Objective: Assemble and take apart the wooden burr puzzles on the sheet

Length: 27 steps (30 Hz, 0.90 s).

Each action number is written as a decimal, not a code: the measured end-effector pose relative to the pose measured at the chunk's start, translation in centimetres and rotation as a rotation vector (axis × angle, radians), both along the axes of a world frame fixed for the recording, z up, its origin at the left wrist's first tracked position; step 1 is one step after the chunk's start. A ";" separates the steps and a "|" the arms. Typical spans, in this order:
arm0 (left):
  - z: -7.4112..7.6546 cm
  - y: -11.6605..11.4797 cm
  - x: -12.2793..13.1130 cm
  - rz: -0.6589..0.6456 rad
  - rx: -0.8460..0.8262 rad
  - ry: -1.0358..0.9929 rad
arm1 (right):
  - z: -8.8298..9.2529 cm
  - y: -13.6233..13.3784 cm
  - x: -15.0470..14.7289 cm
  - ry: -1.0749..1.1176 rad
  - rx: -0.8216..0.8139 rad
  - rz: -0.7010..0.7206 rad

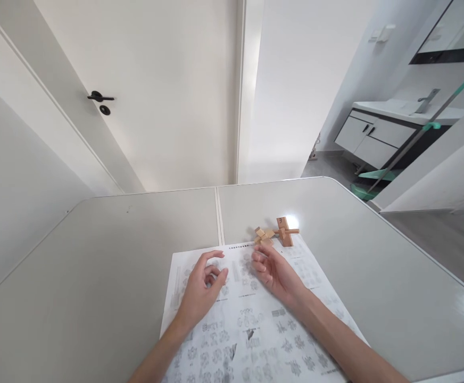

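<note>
A large white sheet (238, 319) printed with grey diagrams lies on the table, with my two hands above it. My left hand (205, 290) has its thumb and forefinger apart in a loose curve and nothing between them. My right hand (275, 272) is loosely curled and turned partly palm up, with no object visible in it. Just beyond its fingertips, at the sheet's far edge, sits a light wooden interlocking puzzle (264, 235); whether they touch is unclear. Close to its right stands a browner cross-shaped wooden puzzle (284, 232) with a dark mark on one bar.
The grey table (96, 276) has a pale seam (219, 215) running away from me. Beyond its far edge is a white door (168, 96) with a black handle (101, 97). To the right, a washbasin cabinet (375, 135) and a green-tipped pole (451, 101) show through an opening.
</note>
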<state>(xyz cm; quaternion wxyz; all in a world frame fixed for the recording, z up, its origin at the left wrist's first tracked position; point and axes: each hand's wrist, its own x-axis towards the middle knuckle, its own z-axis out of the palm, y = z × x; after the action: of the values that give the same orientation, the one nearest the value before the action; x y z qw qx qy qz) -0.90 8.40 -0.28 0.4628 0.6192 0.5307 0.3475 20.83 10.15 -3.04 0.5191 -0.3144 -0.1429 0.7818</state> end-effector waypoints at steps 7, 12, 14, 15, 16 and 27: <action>0.1 0.2 0.1 0.004 0.012 0.020 | 1.0 -0.9 -0.8 -0.154 0.118 0.140; -0.3 0.3 0.0 -0.008 0.014 0.033 | 1.0 -0.8 -0.7 -0.173 0.130 0.144; -0.5 0.3 -0.1 -0.010 0.018 0.032 | 1.0 -0.8 -0.7 -0.169 0.133 0.144; -0.6 0.3 -0.1 -0.011 0.020 0.033 | 1.0 -0.9 -0.8 -0.164 0.136 0.144; -0.7 0.3 -0.1 -0.012 0.023 0.036 | 1.0 -0.9 -0.8 -0.158 0.138 0.143; -0.5 0.3 0.1 -0.009 0.050 0.066 | 1.0 -0.9 -0.8 -0.139 0.124 0.134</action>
<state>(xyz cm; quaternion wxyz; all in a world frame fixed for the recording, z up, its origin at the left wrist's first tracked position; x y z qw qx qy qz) -0.83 8.66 -0.74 0.4309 0.6440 0.5341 0.3381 20.02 9.28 -2.09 0.4729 -0.3247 -0.2474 0.7809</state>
